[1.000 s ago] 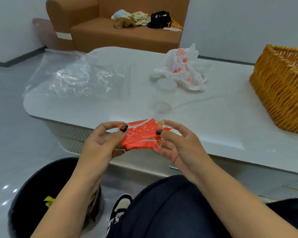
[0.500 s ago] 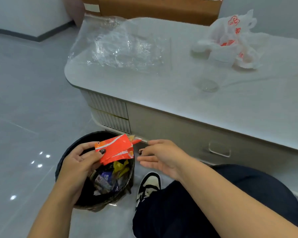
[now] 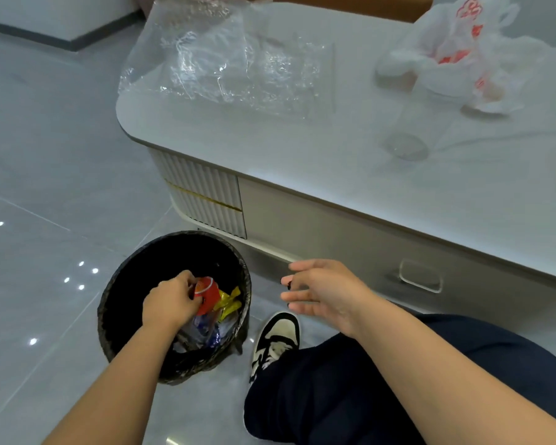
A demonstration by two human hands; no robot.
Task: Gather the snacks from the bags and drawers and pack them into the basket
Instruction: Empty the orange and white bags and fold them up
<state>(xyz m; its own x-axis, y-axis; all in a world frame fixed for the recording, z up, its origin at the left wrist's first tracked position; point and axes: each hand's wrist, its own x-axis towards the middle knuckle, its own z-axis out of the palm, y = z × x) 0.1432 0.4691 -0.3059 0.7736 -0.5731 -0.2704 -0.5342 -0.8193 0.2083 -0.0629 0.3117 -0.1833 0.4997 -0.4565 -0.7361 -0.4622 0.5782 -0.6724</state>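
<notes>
Red snack wrapper (image 3: 207, 295), crumpled and glossy, down inside black bin (image 3: 135, 277), pinched in curled fingers of left hand (image 3: 170, 303). Beneath it, yellow wrappers (image 3: 228, 303) and blue-and-clear packets (image 3: 206, 332), jumbled. Right hand (image 3: 321, 293) held in the air between bin and drawer front, fingers spread and loosely bent, holding nothing; dark polish on the nails. Bin round, lined with wrinkled black plastic, standing on glossy grey floor tiles (image 3: 45, 187) beside a black-and-white sneaker (image 3: 275, 340). On the pale, smooth table (image 3: 270, 149) with rounded corner and ribbed end panel: crinkled clear plastic bag (image 3: 225, 59) on the near-left part, white bag with red print (image 3: 456, 53) well apart on the right, and possibly a clear lid (image 3: 405, 146), too faint to be sure. Recessed drawer handle (image 3: 421, 276) on the table's front.
</notes>
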